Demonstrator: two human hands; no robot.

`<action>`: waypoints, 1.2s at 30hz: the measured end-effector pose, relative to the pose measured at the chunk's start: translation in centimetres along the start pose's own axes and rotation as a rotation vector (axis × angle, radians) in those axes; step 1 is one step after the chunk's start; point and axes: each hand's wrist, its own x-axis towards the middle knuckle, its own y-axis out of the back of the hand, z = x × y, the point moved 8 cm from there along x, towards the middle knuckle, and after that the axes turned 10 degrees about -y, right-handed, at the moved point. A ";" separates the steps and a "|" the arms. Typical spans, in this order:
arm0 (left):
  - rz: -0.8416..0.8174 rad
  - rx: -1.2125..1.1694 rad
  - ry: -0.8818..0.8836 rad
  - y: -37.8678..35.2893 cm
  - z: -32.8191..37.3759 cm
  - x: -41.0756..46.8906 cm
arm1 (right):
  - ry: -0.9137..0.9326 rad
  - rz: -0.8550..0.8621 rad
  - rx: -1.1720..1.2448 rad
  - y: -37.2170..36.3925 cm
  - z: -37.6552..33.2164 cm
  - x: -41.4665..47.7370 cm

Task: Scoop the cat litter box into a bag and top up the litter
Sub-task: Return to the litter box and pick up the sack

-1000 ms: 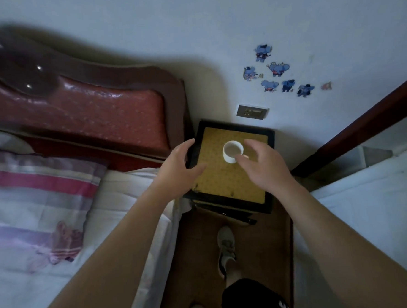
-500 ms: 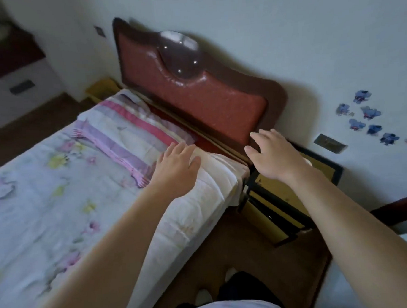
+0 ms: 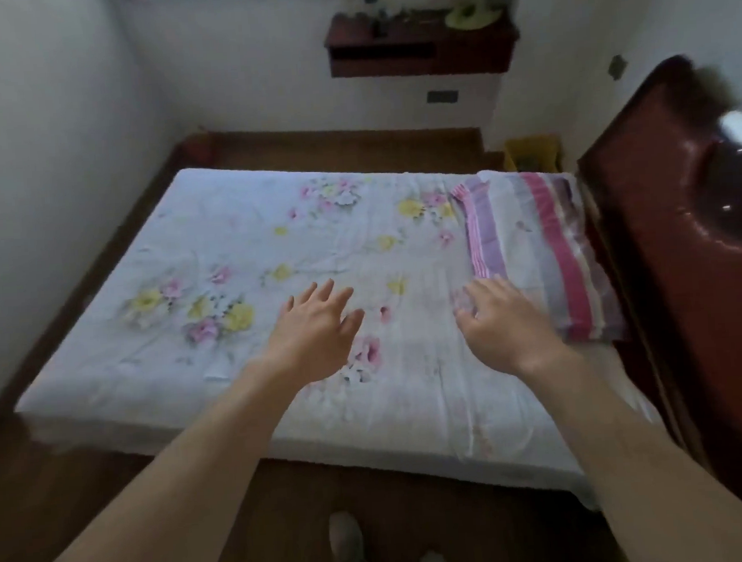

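A bed [image 3: 246, 401] with a white sheet printed in pink and yellow flowers fills the middle of a small bedroom, standing on a dark wooden floor [image 3: 92, 506]. At its right end lies a pillow [image 3: 541, 253] in pink, purple and white stripes, close to a glossy dark red headboard [image 3: 681, 262]. Both arms reach out over the mattress: the left hand [image 3: 316, 332] is spread with fingers apart and holds nothing, and the right hand [image 3: 506, 324] is likewise empty with fingers loosely splayed, its tips near the pillow's lower corner. Whether either palm touches the sheet cannot be told. White walls close the room on the left and far side. On the far wall hangs a dark red shelf [image 3: 420, 52] carrying small blurred items, among them something yellow-green. A yellow container [image 3: 529, 156] stands on the floor in the far corner beside the headboard. No litter box, scoop or bag is in view. The person's shoes [image 3: 346, 543] show at the bottom edge
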 end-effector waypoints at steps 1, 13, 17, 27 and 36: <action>0.007 -0.008 0.064 0.7 -2.4 -1.8 | 0.071 -0.015 -0.020 -0.7 -2.9 0.4; 0.246 -0.095 0.566 7.2 -26.1 -23.7 | 0.702 -0.095 -0.201 -9.7 -37.7 -4.5; 0.261 -0.099 0.691 8.3 -34.7 -30.9 | 0.803 -0.111 -0.221 -14.1 -48.8 -6.9; 0.261 -0.121 0.907 10.4 -52.5 -43.7 | 0.942 -0.229 -0.256 -23.9 -70.7 -12.0; 0.212 -0.109 0.950 14.3 -71.3 -44.3 | 1.050 -0.226 -0.306 -31.8 -89.7 -6.3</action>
